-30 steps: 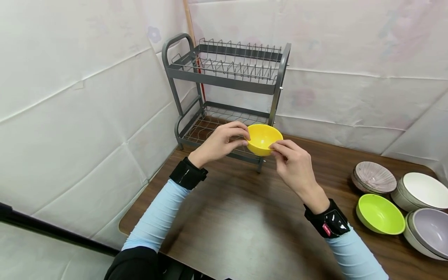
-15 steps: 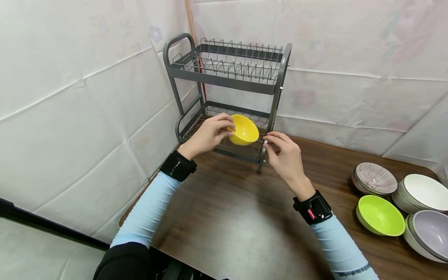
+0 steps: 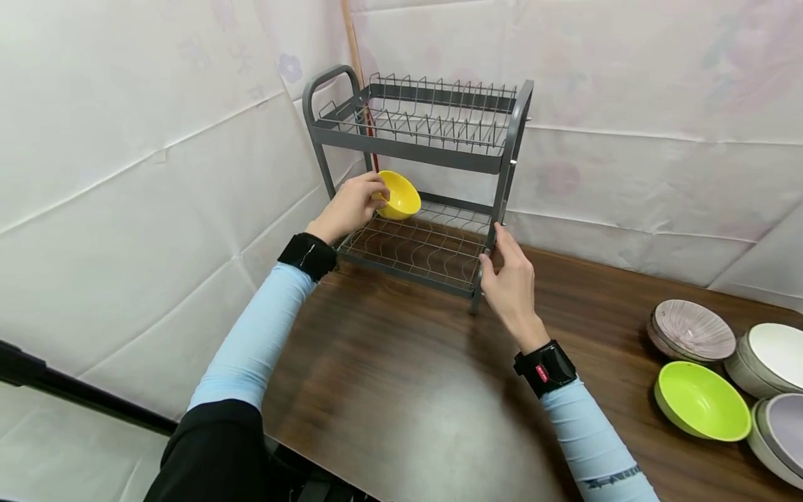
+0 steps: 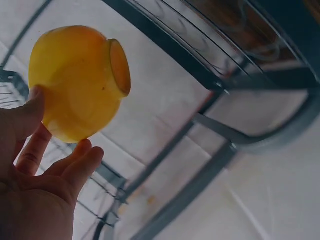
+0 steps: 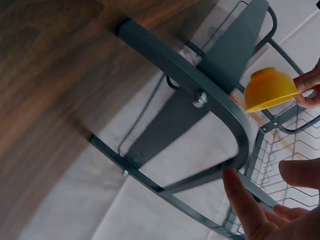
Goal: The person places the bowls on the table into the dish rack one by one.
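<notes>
In the head view my left hand (image 3: 347, 210) pinches a small yellow bowl (image 3: 402, 196) by its left rim. It hangs tilted over the lower tier of a grey two-tier dish rack (image 3: 410, 146), below the upper tier. The left wrist view shows the bowl's underside and foot (image 4: 119, 67), with thumb and fingertips at the rim. My right hand (image 3: 513, 289) is at the rack's right front post, thumb and fingers spread. One fingertip (image 5: 231, 176) lies right at the grey frame in the right wrist view.
At the right of the wooden table (image 3: 401, 390) stand a pinkish striped bowl stack (image 3: 694, 329), a lime green bowl (image 3: 702, 401), white bowls (image 3: 778, 354) and a lilac bowl (image 3: 784, 425). White sheeting (image 3: 627, 174) hangs behind and left of the rack.
The right hand has let go of the yellow bowl and moved to the rack's right post. The left hand has carried the bowl left and farther back, over the lower tier.
</notes>
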Motion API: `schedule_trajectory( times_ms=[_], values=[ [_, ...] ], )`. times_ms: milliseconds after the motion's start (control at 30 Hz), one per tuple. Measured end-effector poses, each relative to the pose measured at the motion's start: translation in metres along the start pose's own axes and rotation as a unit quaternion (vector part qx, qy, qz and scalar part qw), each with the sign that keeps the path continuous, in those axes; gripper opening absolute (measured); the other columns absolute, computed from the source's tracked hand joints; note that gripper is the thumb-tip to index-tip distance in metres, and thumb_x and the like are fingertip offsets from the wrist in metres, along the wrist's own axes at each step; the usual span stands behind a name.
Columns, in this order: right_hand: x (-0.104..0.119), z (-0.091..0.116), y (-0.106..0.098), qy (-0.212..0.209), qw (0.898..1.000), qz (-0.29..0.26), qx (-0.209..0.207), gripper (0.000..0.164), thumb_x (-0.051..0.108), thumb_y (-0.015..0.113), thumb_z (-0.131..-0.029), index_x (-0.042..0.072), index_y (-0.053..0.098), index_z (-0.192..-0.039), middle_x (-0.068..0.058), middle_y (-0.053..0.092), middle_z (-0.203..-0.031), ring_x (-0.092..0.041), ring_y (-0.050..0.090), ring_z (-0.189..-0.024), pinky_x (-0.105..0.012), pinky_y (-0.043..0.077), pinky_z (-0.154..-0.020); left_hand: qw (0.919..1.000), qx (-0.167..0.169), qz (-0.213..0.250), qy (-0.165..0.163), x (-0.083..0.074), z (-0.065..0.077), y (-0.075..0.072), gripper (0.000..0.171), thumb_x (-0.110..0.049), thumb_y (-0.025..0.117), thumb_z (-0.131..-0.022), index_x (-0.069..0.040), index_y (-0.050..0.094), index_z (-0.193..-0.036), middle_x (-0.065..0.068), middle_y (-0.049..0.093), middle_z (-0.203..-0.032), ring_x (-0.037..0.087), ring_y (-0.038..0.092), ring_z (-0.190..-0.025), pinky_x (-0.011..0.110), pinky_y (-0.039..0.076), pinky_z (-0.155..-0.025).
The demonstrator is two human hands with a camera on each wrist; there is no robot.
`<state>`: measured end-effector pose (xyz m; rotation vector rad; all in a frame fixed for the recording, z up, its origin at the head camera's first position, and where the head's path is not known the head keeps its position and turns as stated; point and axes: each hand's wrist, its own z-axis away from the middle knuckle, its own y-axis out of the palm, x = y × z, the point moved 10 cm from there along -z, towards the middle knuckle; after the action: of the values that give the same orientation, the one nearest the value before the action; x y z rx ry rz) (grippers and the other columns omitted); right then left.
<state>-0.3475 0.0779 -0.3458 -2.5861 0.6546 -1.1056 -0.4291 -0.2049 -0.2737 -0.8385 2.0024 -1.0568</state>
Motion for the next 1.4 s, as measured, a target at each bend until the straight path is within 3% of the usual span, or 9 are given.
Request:
schedule_trajectory(
  times_ms=[67, 233, 400, 567, 700, 800, 1200, 1267, 1400],
  values=[
    [-0.005, 0.001, 0.003, 0.008, 1.0, -0.007, -0.005, 0.064, -0.006, 0.069, -0.098, 0.001, 0.047, -0.157, -0.02, 0.05, -0.156, -0.04, 0.062, -0.128, -0.054, 0.051, -0.104, 0.9997, 0.013, -0.02, -0.012, 0.01, -0.008, 0.001, 0.009, 0.003, 0.073, -0.098, 0.003, 0.075, -0.107, 0.016, 0.066, -0.123, 0.034, 0.059, -0.123, 0.045, 0.046, -0.11],
    [-0.017, 0.004, 0.007, 0.032, 0.999, -0.024, -0.015, 0.067, -0.008, 0.068, -0.098, 0.002, 0.044, -0.159, -0.024, 0.058, -0.146, -0.042, 0.067, -0.117, -0.058, 0.052, -0.098, 0.9915, 0.068, -0.11, -0.015, 0.03, -0.025, 0.014, 0.016, 0.003, 0.074, -0.097, 0.003, 0.077, -0.112, 0.015, 0.065, -0.123, 0.035, 0.054, -0.118, 0.044, 0.044, -0.106],
    [-0.024, 0.003, 0.009, 0.045, 0.999, -0.015, -0.014, 0.063, -0.004, 0.069, -0.099, 0.001, 0.046, -0.158, -0.024, 0.064, -0.137, -0.04, 0.068, -0.116, -0.058, 0.051, -0.1, 0.9725, 0.112, -0.203, 0.02, 0.044, -0.038, 0.035, 0.017, 0.004, 0.078, -0.093, 0.002, 0.081, -0.109, 0.015, 0.068, -0.115, 0.035, 0.051, -0.1, 0.044, 0.041, -0.092],
    [-0.025, 0.0, 0.006, 0.045, 0.999, -0.009, -0.022, 0.06, -0.003, 0.07, -0.1, 0.0, 0.049, -0.155, -0.024, 0.066, -0.134, -0.039, 0.068, -0.116, -0.057, 0.051, -0.1, 0.954, 0.14, -0.261, 0.045, 0.052, -0.047, 0.051, 0.008, 0.004, 0.079, -0.092, 0.0, 0.081, -0.098, 0.015, 0.069, -0.115, 0.038, 0.052, -0.101, 0.049, 0.041, -0.094],
    [-0.025, -0.002, 0.008, 0.046, 0.999, -0.009, -0.023, 0.059, -0.002, 0.07, -0.1, 0.001, 0.049, -0.156, -0.023, 0.064, -0.138, -0.038, 0.068, -0.117, -0.056, 0.051, -0.101, 0.9326, 0.17, -0.314, 0.052, 0.057, -0.053, 0.062, 0.013, 0.003, 0.081, -0.091, 0.0, 0.08, -0.104, 0.016, 0.069, -0.125, 0.047, 0.054, -0.123, 0.057, 0.04, -0.111],
    [-0.024, -0.002, 0.009, 0.045, 0.999, -0.009, -0.025, 0.059, -0.002, 0.071, -0.1, -0.001, 0.05, -0.155, -0.022, 0.064, -0.139, -0.036, 0.068, -0.116, -0.054, 0.052, -0.101, 0.9095, 0.192, -0.364, 0.062, 0.058, -0.056, 0.07, 0.025, 0.002, 0.081, -0.091, 0.003, 0.077, -0.116, 0.018, 0.068, -0.132, 0.051, 0.05, -0.133, 0.062, 0.034, -0.117],
    [-0.025, 0.003, 0.013, 0.04, 0.999, -0.007, -0.028, 0.059, -0.004, 0.072, -0.098, -0.003, 0.051, -0.153, -0.023, 0.064, -0.138, -0.036, 0.069, -0.114, -0.053, 0.054, -0.099, 0.8331, 0.266, -0.47, 0.122, 0.057, -0.059, 0.1, 0.019, 0.006, 0.072, -0.097, -0.001, 0.078, -0.114, 0.018, 0.07, -0.129, 0.051, 0.052, -0.134, 0.059, 0.033, -0.119],
    [-0.025, 0.003, 0.013, 0.041, 0.999, -0.009, -0.028, 0.059, -0.004, 0.072, -0.098, -0.003, 0.051, -0.153, -0.022, 0.065, -0.137, -0.036, 0.069, -0.114, -0.052, 0.054, -0.099, 0.8301, 0.269, -0.472, 0.127, 0.059, -0.058, 0.103, 0.018, 0.006, 0.072, -0.096, -0.001, 0.079, -0.111, 0.017, 0.071, -0.128, 0.05, 0.053, -0.132, 0.058, 0.035, -0.119],
    [-0.028, 0.004, 0.011, 0.044, 0.998, -0.007, -0.032, 0.058, -0.005, 0.072, -0.097, -0.004, 0.051, -0.152, -0.022, 0.065, -0.138, -0.035, 0.069, -0.114, -0.051, 0.054, -0.099, 0.8406, 0.264, -0.453, 0.135, 0.061, -0.059, 0.108, 0.015, 0.005, 0.075, -0.094, 0.0, 0.079, -0.108, 0.017, 0.071, -0.126, 0.05, 0.054, -0.129, 0.058, 0.035, -0.118]
  ],
)
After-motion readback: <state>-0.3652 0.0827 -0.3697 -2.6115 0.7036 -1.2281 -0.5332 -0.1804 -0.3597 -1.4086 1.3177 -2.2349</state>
